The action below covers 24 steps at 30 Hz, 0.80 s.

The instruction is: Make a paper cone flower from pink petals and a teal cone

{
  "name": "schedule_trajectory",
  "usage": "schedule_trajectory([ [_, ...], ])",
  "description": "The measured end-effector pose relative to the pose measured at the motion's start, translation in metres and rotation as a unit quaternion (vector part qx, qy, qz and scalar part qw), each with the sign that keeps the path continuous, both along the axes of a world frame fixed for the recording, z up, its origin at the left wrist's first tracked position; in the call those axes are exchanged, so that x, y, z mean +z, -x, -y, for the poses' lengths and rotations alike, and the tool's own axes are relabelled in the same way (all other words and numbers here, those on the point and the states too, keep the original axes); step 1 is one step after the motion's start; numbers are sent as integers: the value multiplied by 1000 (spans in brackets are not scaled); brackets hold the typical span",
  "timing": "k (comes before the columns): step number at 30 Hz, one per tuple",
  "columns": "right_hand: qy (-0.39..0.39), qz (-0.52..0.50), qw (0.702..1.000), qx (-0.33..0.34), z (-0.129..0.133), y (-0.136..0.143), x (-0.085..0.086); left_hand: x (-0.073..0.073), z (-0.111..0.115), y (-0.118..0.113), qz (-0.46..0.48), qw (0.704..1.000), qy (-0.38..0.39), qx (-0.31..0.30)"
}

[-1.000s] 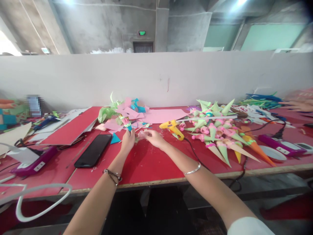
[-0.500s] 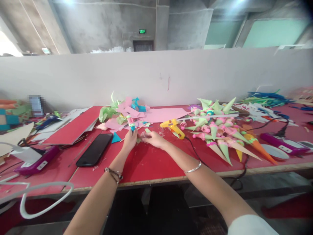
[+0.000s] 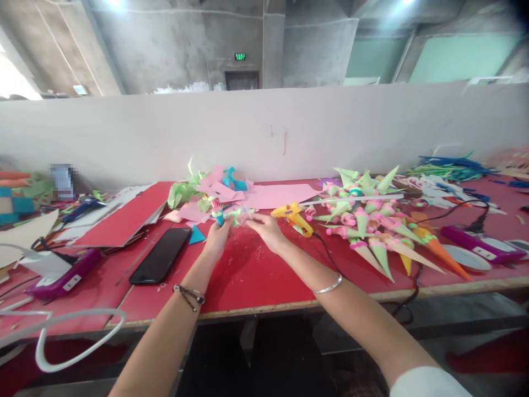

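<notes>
My left hand [image 3: 216, 238] is closed around a small foam paper cone [image 3: 219, 216], blue below with a pink and pale top, held upright above the red table [image 3: 256, 270]. To its right, my right hand [image 3: 266, 229] has thumb and fingers pinched together at a pale, wispy scrap, too blurred to name. Right of that hand, apart from it, lies a yellow glue gun [image 3: 293, 216]. Behind the hands are pink and green foam paper scraps [image 3: 194, 212]. A blue triangle of foam paper [image 3: 197, 235] sits left of my left hand.
A black phone [image 3: 162, 256] lies to the left, near a red board [image 3: 119, 215]. At the right is a pile of foam cones [image 3: 372, 220]. Purple power strips [image 3: 481, 245] stand on both sides, and cables cross the table edge. A pale partition [image 3: 264, 132] closes the back.
My right hand has moved slightly right and up, away from my left hand, with the pale wispy scrap at its fingertips. My left hand has shifted slightly left, still gripping the cone.
</notes>
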State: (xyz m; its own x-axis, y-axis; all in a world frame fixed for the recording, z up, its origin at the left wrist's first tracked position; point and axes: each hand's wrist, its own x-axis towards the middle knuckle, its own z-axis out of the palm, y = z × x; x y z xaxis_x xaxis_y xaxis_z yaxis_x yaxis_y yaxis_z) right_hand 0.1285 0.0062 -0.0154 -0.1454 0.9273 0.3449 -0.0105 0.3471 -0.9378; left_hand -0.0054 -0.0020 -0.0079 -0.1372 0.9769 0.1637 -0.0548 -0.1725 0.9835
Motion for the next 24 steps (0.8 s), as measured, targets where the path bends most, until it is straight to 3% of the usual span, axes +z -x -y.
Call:
schedule_trajectory([
  [9, 3, -12, 995, 99, 2, 0, 1, -2, -3, 6, -11, 1000, -11, 10],
  [24, -35, 28, 997, 69, 6, 1, 4, -7, -9, 7, -69, 996, -37, 40],
])
